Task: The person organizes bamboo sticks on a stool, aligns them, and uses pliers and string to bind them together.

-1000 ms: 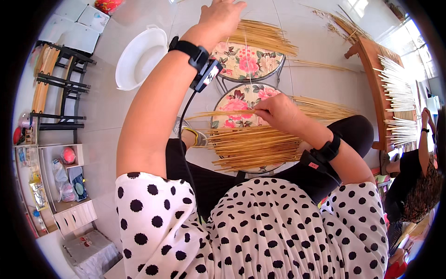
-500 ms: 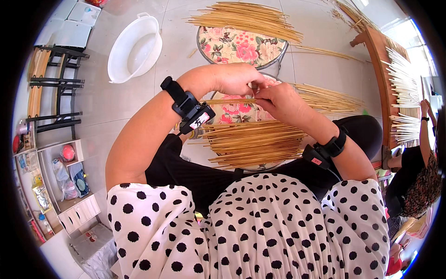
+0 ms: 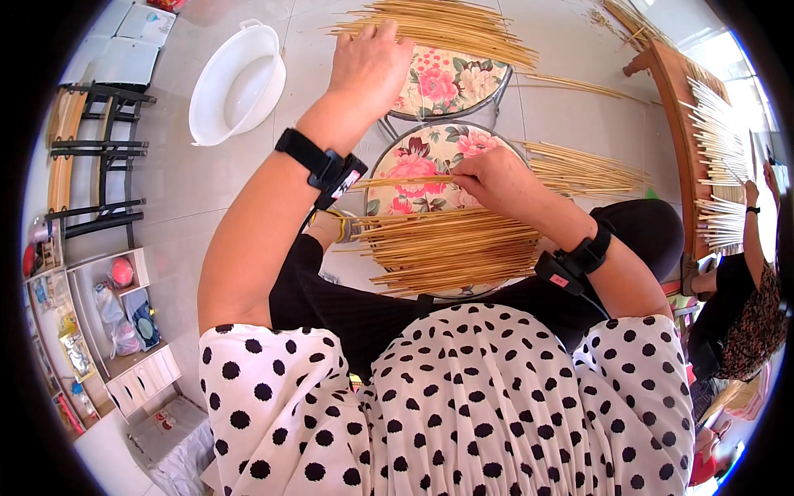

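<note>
My left hand is raised at the edge of the far bundle of thin sticks, which lies on a floral stool. Its fingers curl downward; what they hold is hidden. At the centre, my right hand pinches a few thin sticks over the nearer floral stool. Just below that hand, a wide layer of loose sticks rests on the same stool, between my black-clad legs. Both wrists carry black straps with small devices.
A white oval basin, folded black frames and a shelf unit stand left. More sticks lie right of the stools. A wooden bench bears pale sticks; a co-worker is beside it.
My left hand came down to meet my right hand, then moved back up to the far bundle. My right hand stays pinched on the sticks at the centre.
</note>
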A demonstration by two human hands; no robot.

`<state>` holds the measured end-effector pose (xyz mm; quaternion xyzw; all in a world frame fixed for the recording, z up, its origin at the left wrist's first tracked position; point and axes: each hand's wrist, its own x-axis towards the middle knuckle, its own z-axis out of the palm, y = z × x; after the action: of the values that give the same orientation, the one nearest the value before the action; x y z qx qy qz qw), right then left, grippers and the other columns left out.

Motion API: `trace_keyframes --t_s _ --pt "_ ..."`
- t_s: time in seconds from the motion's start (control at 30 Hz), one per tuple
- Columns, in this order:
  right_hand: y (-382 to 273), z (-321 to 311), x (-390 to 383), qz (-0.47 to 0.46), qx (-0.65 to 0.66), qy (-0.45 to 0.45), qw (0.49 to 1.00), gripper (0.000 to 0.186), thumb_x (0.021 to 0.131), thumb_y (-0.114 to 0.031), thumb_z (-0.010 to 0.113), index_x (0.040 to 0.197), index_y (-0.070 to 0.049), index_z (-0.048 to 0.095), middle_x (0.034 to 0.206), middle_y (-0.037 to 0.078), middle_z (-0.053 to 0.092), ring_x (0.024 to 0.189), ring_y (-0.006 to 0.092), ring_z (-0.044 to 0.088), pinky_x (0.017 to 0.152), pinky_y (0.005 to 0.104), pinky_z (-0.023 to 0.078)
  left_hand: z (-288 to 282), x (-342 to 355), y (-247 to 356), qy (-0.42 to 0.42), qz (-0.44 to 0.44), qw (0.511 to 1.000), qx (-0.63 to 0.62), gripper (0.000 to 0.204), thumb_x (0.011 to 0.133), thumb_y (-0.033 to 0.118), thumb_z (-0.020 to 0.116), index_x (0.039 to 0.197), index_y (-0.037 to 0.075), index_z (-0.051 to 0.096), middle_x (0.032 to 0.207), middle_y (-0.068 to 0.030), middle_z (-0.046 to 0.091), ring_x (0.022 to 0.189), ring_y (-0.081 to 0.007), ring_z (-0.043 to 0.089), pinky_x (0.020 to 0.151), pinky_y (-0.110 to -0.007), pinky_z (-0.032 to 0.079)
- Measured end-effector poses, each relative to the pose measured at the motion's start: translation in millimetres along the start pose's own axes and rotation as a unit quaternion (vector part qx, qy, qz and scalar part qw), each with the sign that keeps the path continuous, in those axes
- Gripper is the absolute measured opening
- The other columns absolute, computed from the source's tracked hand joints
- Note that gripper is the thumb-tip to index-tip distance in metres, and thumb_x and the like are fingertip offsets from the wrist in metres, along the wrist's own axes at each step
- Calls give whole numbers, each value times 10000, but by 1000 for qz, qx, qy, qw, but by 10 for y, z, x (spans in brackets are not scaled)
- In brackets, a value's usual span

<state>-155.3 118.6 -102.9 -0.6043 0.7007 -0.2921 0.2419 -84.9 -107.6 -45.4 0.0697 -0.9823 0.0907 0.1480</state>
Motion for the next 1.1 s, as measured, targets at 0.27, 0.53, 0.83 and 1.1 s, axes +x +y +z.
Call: trace_keyframes --t_s 0.27,0.53,0.83,1.1 --pt "56 14 20 27 -18 -15 999 165 848 -194 631 871 -50 708 728 178 643 711 367 630 652 443 510 33 -209 414 -384 83 830 -395 251 771 0 607 1014 51 645 958 -132 650 859 -280 636 760 -360 498" --pt "31 31 9 25 -14 -9 1000 164 847 -185 631 895 -49 710 754 173 654 708 358 631 664 428 513 206 -236 269 -270 21 893 -361 47 793 69 619 807 33 645 761 -104 653 743 -264 639 670 -361 500" --pt "70 112 -15 29 -30 -30 999 167 847 -178 626 879 -32 700 753 171 652 706 356 628 659 418 506 222 -390 327 -140 73 965 -208 248 730 -1 612 960 76 664 1017 -133 620 809 -329 620 694 -407 497" --pt "151 194 -18 31 -48 -14 998 192 862 -244 613 868 -81 715 745 158 657 710 351 643 653 442 527 229 -383 585 -366 79 857 -353 151 755 25 655 906 30 664 823 -169 666 785 -335 641 683 -401 500"
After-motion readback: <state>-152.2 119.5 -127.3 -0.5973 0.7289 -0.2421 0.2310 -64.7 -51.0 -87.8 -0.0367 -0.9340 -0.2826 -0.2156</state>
